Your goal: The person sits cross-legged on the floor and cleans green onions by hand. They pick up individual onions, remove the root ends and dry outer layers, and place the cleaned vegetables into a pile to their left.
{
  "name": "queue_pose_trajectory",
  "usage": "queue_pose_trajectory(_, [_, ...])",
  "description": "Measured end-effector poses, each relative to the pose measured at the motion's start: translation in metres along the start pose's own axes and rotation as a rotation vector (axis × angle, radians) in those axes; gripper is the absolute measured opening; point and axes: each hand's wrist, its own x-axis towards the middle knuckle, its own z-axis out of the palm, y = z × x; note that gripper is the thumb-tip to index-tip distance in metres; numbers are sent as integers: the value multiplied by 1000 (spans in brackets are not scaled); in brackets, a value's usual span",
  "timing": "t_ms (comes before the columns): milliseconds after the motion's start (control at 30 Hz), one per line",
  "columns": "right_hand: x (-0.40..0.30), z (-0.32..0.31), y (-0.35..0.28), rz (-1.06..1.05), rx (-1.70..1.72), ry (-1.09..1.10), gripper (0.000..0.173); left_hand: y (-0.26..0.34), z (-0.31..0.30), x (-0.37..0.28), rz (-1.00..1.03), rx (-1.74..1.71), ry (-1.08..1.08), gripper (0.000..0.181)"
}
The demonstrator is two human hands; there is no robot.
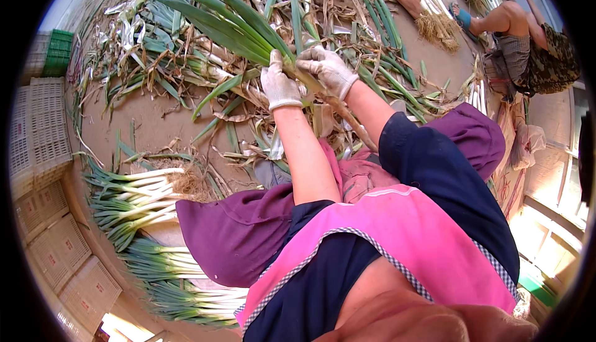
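A long green onion (pixel 233 23) is between my two gloved hands, its broad green leaves fanning out to the upper left. My left hand (pixel 281 81), in a white knit glove, grips it where the leaves meet the stalk. Just to the right, my right hand (pixel 329 69) closes on the upper stalk with thumb and fingers. Brownish outer skin covers the lower stalk, which slants down toward my lap past my right forearm. Beneath both hands lies a heap of stripped leaves and dry husks (pixel 205 58).
Cleaned onions (pixel 149 197) lie in bunches at my left. Stacked plastic crates (pixel 46 123) line the left wall, with a green crate (pixel 58 53) behind. At upper right, a person (pixel 526 48) sits near onions with bushy roots (pixel 437 25).
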Motion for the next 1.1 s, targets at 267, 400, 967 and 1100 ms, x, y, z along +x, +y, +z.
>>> queue_pose_trajectory(267, [-79, -73, 10, 171, 14, -252, 17, -2, -30, 14, 29, -19, 74, 24])
queue_pose_trajectory(400, [-77, -74, 24, -154, -396, -82, 57, -8, -30, 5, 96, 8, 170, 24])
queue_pose_trajectory(967, [-160, -81, -35, -634, -1066, -348, 14, 46, -6, 8, 82, 110, 59, 17])
queue_pose_trajectory(1100, [-222, -162, -3, -182, -1292, -330, 29, 57, -1, 0, 200, 153, 236, 14])
